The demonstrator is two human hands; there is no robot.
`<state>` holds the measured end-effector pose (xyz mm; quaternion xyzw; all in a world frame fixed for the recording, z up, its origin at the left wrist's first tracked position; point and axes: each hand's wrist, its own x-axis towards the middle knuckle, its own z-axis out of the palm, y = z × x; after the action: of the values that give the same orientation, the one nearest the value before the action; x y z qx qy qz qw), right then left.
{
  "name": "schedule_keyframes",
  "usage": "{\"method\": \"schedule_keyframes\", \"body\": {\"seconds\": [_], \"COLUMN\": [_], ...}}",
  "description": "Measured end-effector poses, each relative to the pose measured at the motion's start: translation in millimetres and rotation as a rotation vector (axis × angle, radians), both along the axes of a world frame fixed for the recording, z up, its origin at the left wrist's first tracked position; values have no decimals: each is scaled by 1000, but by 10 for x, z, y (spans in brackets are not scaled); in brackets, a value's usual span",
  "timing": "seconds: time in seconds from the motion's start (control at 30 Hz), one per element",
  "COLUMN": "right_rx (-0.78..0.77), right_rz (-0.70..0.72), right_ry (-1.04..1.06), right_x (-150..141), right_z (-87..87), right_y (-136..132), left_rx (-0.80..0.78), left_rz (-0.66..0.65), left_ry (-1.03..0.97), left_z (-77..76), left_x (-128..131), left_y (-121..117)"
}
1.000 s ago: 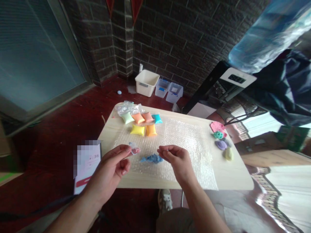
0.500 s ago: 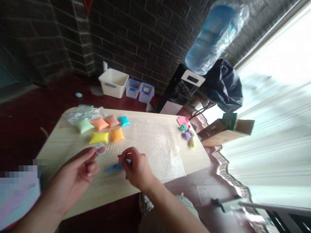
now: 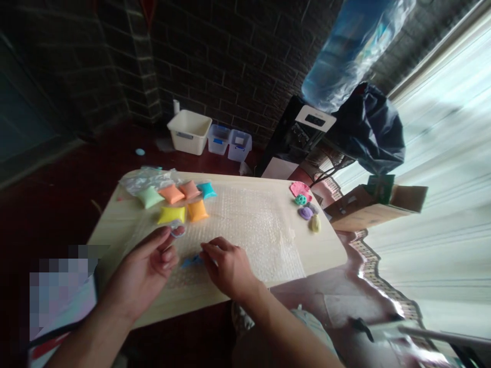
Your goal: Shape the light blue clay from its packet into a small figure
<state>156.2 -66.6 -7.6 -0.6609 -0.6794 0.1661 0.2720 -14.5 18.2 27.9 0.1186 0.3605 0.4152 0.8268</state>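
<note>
Between thumb and fingertips, my left hand pinches a small pale ring-like piece, partly see-through, above the table. My right hand is closed in a pinch over the bubble wrap; whatever its fingertips hold is too small to make out. Blue scraps lie under and left of those fingers, partly hidden by them. Beyond my left hand rest a yellow packet and an orange packet. Behind these is a row with a pale green packet, two orange-pink ones and a turquoise packet.
Crumpled clear plastic covers the table's far left corner. Small shaped pieces, among them a purple one, sit at the right end. Past the table stand a white bin, two clear boxes, a water dispenser and a cardboard box.
The camera view has shifted, so the table and both hands appear further right. My left hand still pinches the pale piece. My right fingertips have risen slightly off the blue scraps.
</note>
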Motion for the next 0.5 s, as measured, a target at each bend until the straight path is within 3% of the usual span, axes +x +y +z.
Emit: {"method": "schedule_keyframes", "body": {"seconds": [0.23,0.33,0.4,0.5], "right_rx": [3,69,85,-56], "right_rz": [-72,-153,-190,-168], "right_ry": [175,279,459,888], "right_x": [-19,-48,-86,-158], "right_z": [104,172,241,341], "right_y": [3,-13,-26,-34], "left_rx": [-35,-57,-75,-70], "left_rz": [56,4,-52,-148], "left_ry": [-170,-258,-305,-350], "left_z": [13,34,52,71], "left_x": [-52,-70,-68,-50], "left_y": [-28,-68,-128,-248]}}
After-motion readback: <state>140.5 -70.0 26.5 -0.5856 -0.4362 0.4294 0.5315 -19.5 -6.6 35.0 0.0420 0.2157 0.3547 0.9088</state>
